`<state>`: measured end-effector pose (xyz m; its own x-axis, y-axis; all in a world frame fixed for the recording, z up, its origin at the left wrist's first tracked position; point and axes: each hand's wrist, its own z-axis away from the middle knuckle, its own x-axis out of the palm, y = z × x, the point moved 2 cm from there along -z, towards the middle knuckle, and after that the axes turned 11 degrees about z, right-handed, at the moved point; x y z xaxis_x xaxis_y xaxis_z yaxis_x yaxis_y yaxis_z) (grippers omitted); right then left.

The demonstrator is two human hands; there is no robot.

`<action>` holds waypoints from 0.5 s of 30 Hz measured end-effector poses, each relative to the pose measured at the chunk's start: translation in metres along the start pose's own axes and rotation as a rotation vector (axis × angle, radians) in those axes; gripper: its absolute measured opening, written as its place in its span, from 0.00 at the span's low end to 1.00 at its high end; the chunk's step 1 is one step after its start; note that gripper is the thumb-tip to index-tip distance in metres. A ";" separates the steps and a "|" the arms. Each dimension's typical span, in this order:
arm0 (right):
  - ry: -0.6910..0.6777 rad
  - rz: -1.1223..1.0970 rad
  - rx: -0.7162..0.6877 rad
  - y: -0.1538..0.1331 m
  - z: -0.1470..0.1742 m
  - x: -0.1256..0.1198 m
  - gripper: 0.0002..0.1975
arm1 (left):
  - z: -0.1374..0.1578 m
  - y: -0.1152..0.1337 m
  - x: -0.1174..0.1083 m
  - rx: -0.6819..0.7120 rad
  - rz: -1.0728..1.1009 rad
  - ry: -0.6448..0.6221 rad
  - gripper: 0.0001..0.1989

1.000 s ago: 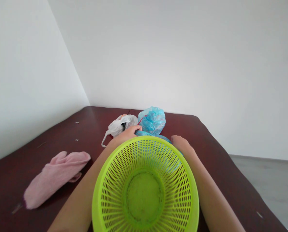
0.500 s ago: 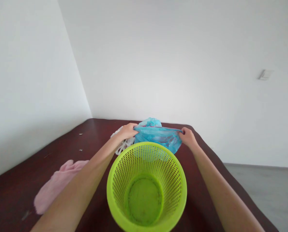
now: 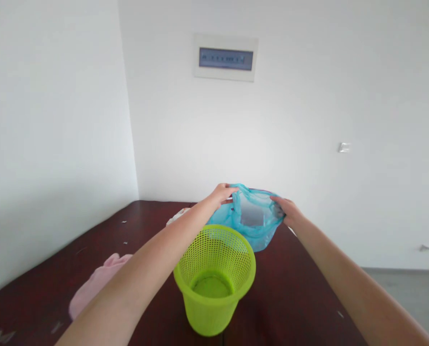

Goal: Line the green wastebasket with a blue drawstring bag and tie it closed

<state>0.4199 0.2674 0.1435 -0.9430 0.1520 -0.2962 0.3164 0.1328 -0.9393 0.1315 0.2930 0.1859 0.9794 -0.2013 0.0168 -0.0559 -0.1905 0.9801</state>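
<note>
A thin blue plastic bag (image 3: pixel 252 214) is stretched between my two hands, its mouth spread wide. My left hand (image 3: pixel 223 193) pinches the left side of its rim. On the right side, my right hand (image 3: pixel 286 207) grips the gathered edge. Below and nearer to me stands a green perforated plastic basket (image 3: pixel 214 307), upright with nothing in it. The bag hangs just behind the basket's right rear rim. Behind my left forearm a bit of something white (image 3: pixel 177 216) shows, mostly hidden.
A pink fluffy cloth (image 3: pixel 95 286) lies left on the dark red table (image 3: pixel 272 298), partly behind my left forearm. Small white scraps (image 3: pixel 124 222) dot the tabletop. White walls rise behind and at left, with a breaker panel (image 3: pixel 226 57) and a switch (image 3: pixel 344 147).
Both hands have moved right, lifting the bag and opening its mouth wider. My view has tilted up, bringing the wall panel into sight; the basket appears smaller.
</note>
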 end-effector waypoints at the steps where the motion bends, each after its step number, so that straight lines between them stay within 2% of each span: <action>1: 0.002 -0.021 -0.005 -0.008 0.005 -0.001 0.15 | 0.003 0.006 0.015 0.030 0.008 -0.037 0.14; 3: -0.035 -0.059 -0.013 -0.025 0.017 0.001 0.16 | 0.013 0.016 0.042 0.079 0.006 -0.111 0.16; 6: -0.113 -0.078 -0.033 -0.045 0.038 0.009 0.25 | 0.029 0.025 0.069 0.202 -0.088 -0.195 0.26; 8: -0.163 -0.044 -0.078 -0.056 0.052 0.013 0.30 | 0.038 0.031 0.073 0.349 -0.204 -0.228 0.32; 10: -0.201 0.030 -0.173 -0.063 0.067 0.013 0.34 | 0.042 0.038 0.067 0.475 -0.279 -0.234 0.29; 12: -0.087 0.152 -0.336 -0.064 0.082 0.007 0.36 | 0.045 0.045 0.054 0.514 -0.276 -0.216 0.21; 15: 0.310 0.441 -0.630 -0.056 0.105 -0.004 0.36 | 0.051 0.056 0.038 0.506 -0.238 -0.203 0.18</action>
<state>0.3952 0.1570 0.1788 -0.6768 0.5691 -0.4669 0.7359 0.5080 -0.4476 0.1555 0.2260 0.2311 0.9224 -0.2669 -0.2791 0.0265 -0.6773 0.7352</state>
